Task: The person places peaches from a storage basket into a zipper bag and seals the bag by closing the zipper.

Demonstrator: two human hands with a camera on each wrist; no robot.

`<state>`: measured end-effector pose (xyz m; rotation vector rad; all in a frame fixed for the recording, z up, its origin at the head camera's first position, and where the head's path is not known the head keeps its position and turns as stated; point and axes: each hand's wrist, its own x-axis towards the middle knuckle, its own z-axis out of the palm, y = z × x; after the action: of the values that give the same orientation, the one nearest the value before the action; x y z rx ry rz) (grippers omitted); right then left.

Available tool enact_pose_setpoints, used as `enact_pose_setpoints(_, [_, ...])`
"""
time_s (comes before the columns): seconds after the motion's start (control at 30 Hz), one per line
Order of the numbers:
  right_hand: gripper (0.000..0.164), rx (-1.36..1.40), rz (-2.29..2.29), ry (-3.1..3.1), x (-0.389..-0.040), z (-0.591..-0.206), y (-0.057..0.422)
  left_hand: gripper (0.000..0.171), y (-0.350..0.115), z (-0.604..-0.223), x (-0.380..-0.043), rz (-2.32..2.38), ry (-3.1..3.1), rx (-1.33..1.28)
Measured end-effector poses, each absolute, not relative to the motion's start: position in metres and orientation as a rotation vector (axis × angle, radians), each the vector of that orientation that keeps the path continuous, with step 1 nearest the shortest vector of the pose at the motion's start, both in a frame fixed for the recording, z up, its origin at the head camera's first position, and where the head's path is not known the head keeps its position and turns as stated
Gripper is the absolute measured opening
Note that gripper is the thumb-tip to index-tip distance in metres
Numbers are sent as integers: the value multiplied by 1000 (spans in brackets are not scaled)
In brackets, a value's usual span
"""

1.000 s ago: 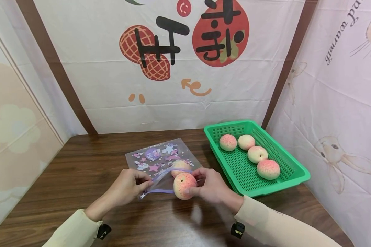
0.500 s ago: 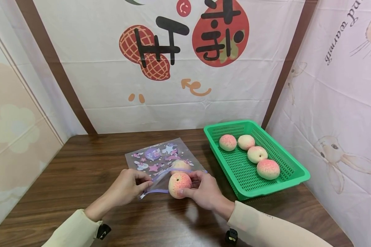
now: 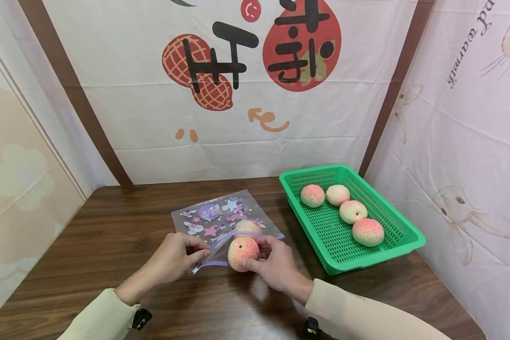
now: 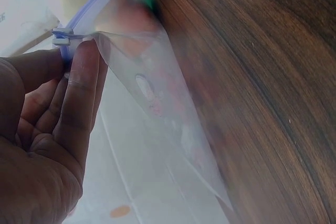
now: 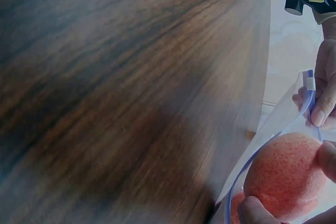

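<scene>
A clear zip bag (image 3: 212, 216) printed with pink and purple cartoon figures lies on the table, its purple-edged mouth held apart. My left hand (image 3: 179, 257) pinches the edge of that mouth, close to the white slider (image 4: 61, 36). In my right hand (image 3: 277, 264) is a pink-speckled peach (image 3: 243, 254), gripped between thumb and fingers right at the bag's mouth. Another peach (image 3: 247, 227) rests inside the bag, just behind the held one. In the right wrist view the held peach (image 5: 287, 177) sits within the purple rim of the opening.
To the right stands a green plastic basket (image 3: 318, 236) with several peaches (image 3: 353, 212) in it. Everything is on a brown wood-grain table (image 3: 123, 222). Printed cloth (image 3: 221, 160) hangs behind the table and along both sides.
My right hand has carried the held peach a little to the left, into line with the bag's mouth. The left hand keeps its place on the edge.
</scene>
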<state>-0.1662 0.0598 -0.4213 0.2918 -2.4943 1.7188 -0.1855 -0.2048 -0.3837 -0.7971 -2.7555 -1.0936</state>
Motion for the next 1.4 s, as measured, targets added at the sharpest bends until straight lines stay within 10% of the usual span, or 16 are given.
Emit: enact_pose_setpoints(1.4, [54, 179, 1776, -2350, -172, -439, 22, 13, -205, -383, -186, -1117, -2761, -829])
